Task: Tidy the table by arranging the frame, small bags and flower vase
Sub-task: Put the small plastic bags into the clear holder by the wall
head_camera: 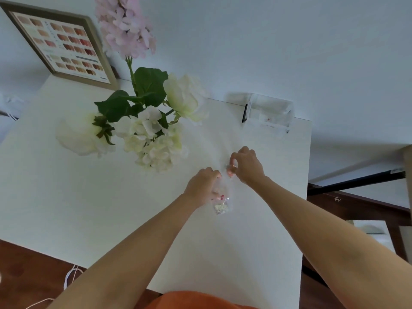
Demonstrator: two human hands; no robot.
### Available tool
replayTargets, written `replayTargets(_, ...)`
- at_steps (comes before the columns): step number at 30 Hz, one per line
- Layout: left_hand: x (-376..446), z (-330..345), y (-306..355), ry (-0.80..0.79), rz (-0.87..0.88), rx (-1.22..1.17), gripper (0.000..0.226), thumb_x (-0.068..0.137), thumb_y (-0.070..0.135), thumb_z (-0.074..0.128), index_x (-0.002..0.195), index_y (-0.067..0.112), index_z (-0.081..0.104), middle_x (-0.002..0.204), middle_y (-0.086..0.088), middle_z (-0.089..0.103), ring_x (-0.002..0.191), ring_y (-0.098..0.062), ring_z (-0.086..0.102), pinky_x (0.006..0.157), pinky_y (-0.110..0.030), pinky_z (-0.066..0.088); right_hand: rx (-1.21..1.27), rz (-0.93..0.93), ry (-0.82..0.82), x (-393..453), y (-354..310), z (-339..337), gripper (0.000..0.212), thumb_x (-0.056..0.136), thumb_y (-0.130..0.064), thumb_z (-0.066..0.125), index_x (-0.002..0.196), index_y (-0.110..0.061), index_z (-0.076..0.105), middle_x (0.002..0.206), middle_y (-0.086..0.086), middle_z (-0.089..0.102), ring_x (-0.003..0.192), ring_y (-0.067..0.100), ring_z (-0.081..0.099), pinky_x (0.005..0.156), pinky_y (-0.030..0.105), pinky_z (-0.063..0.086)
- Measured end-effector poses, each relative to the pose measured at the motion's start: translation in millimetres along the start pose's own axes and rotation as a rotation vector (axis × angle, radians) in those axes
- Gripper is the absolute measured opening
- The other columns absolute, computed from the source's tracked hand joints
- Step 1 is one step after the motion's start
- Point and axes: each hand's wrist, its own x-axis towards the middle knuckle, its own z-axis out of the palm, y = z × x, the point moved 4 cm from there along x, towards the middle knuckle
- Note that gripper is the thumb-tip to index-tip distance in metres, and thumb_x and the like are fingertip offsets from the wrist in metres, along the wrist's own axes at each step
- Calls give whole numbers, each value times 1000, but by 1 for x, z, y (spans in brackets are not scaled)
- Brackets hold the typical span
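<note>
- While the left hand (204, 186) pinches a small clear bag (220, 202) above the white counter (66, 197), the right hand (246, 166) fingers clamp its top.
- Flowers (153, 130) stand left; the frame (60, 44) leans far left.

We see a plain pale wall (289, 41) w/ a bluish-white cast filling the top of the view, soft even light, no hard shadows. A white table (66, 208) runs up to the wall, w/ dark reddish-brown wood floor (26, 270) showing at bottom left & again on the right side past the table edge. At right there's a black bar (356, 181) running diagonally above dark brown wood furniture (367, 210), & a thin white cord (69, 277) lies on the floor at bottom left.
</note>
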Motion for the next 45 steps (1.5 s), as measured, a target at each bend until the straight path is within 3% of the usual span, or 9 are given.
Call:
replayTargets(3,3,9,8,-25,32,111,56,68,23,78,116,12,52,118,-8,50,107,-25,49,84,-37,48,-1,-3,4,-4,6,-1,14,85,-24,67,89,-11,68,104,11,56,100,29,51,71,35,50)
replayTargets(12,7,12,13,-113,-79,59,43,72,16,73,109,10,52,103,-9,64,95,-30,60,76,-34,48,249,155,92,-41,43,4,7,86,-13,60,91,-8,59,88,12,65,85,31,57,68,37,48)
replayTargets(16,3,8,8,-88,-134,-24,21,77,16,69,81,7,50,88,-19,62,85,-33,57,67,-33,42,450,261,124,-65,56,6,10,84,-12,66,92,-10,63,92,9,68,84,23,59,69,28,43)
replayTargets(22,-3,-17,-5,51,-189,-83,14,91,7,42,89,-4,51,100,-31,60,95,-41,56,79,-39,42,616,225,65,-104,33,26,17,74,-18,78,85,-10,68,73,-1,66,69,13,59,65,18,43)
replayTargets(25,-7,-28,-12,95,-224,-110,13,92,5,38,85,0,48,103,-30,60,97,-41,57,81,-40,43,608,180,-34,-117,11,43,27,73,-18,78,99,-16,68,70,-5,62,68,13,58,69,24,46)
replayTargets(30,-14,-34,-17,131,-221,-162,19,91,4,41,97,-6,56,116,-19,64,104,-36,58,86,-35,43,334,99,-45,-121,-10,59,27,79,-18,68,105,-20,63,90,1,66,89,23,57,68,28,43)
replayTargets(36,-20,-30,-16,167,-196,-213,14,89,4,46,75,6,47,99,-19,68,84,-30,56,64,-21,32,106,45,-17,-118,-14,64,26,85,-13,62,111,-14,63,106,6,61,101,26,51,76,29,43)
replayTargets(39,-19,-30,-16,203,-205,-233,9,86,8,54,81,1,56,89,-18,67,78,-30,55,67,-29,39,32,50,-14,-117,-13,66,24,86,-11,57,109,-15,64,110,6,56,104,26,48,81,28,42)
replayTargets(45,-6,-38,-3,323,-206,-343,11,83,13,63,86,3,66,71,-2,56,68,-20,49,62,-22,34,137,80,11,-116,-1,54,13,87,-7,52,93,-13,62,95,6,65,95,27,53,72,33,44)
